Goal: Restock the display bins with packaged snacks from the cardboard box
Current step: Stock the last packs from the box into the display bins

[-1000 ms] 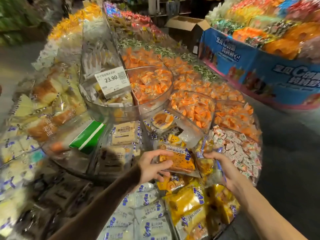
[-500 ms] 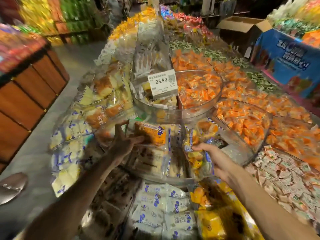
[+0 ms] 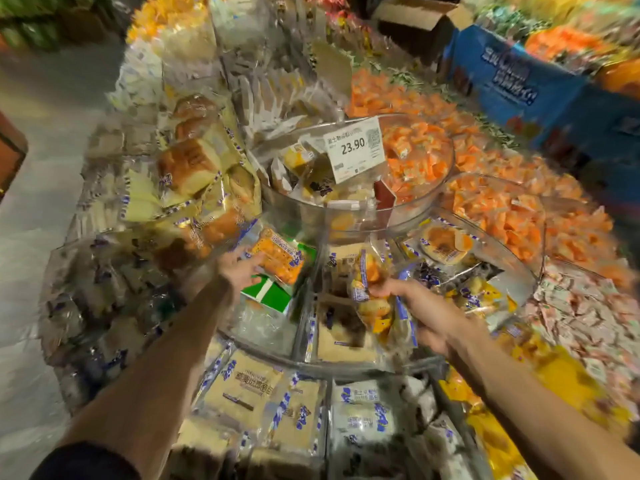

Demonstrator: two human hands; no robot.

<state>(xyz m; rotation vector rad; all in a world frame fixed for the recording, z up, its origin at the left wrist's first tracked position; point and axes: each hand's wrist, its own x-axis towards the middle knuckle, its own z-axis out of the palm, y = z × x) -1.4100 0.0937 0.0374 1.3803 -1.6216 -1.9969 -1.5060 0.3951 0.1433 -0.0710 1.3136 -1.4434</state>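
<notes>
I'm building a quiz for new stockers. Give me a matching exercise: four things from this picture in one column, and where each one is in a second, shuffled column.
1. orange snack pack
2. clear bag of yellow snacks
3. price tag
4. cardboard box

A. standing up at the round clear bin
B. in the right hand's grip
C. farthest away, flaps open
D. at the left hand's fingertips

Pairs: 1-D, 2-B, 3-A, 4-C
</notes>
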